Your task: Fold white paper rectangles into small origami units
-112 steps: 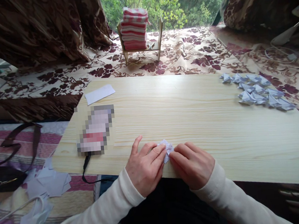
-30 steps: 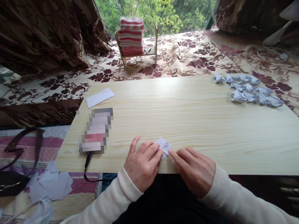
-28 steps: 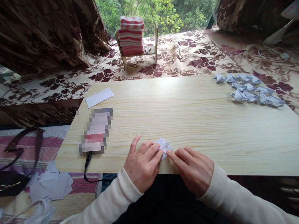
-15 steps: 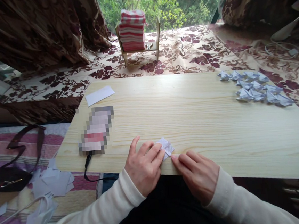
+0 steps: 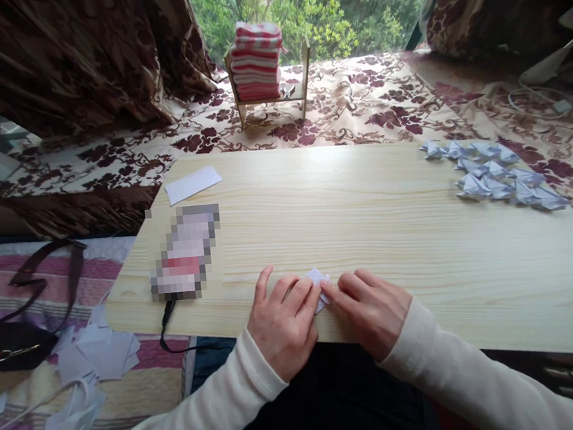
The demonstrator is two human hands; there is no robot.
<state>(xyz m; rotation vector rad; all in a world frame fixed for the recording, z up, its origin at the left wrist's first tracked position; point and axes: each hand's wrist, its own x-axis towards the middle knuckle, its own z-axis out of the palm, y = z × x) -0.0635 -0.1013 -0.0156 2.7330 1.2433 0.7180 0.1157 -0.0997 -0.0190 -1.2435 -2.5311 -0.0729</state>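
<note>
A small square of folded paper (image 5: pixel 320 300) lies on the wooden table near its front edge. My left hand (image 5: pixel 284 322) holds its left side down with the fingertips, the index finger lifted away to the left. From the right, my right hand (image 5: pixel 375 307) has its fingers curled, and its foremost fingertip touches the paper's right part, close to the left fingertips. The fingers cover much of the paper. Several folded paper pieces with pointed corners (image 5: pixel 496 173) stand in a cluster at the table's far right corner.
A white paper strip (image 5: pixel 193 184) lies at the far left of the table (image 5: pixel 366 208). Below it is a blurred-out phone (image 5: pixel 184 251) with a black cable (image 5: pixel 166 326). Loose paper sheets (image 5: pixel 98 352) and a dark bag (image 5: pixel 17 342) lie left. Behind stands a small rack with folded striped cloths (image 5: pixel 256 64).
My right fingertip has moved from the paper's lower right corner inward onto the paper, near my left fingers. A corner flap looks folded in. The view has shifted slightly.
</note>
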